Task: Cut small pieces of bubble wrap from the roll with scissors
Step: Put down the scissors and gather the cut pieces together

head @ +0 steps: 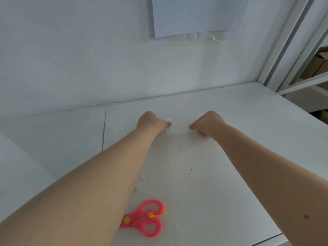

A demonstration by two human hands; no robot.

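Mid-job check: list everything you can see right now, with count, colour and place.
table: one, white, scuffed.
scissors: one pair, pink with yellow rivets, near the front table edge.
bubble wrap: one sheet, clear, faint, flat on table between the hands.
paper sheet: one, white, on the wall above.
cardboard boxes: count unclear, brown, far right behind shelf frame.
left hand: one, at the wrap, fingers hidden.
right hand: one, fingers curled, at the wrap.
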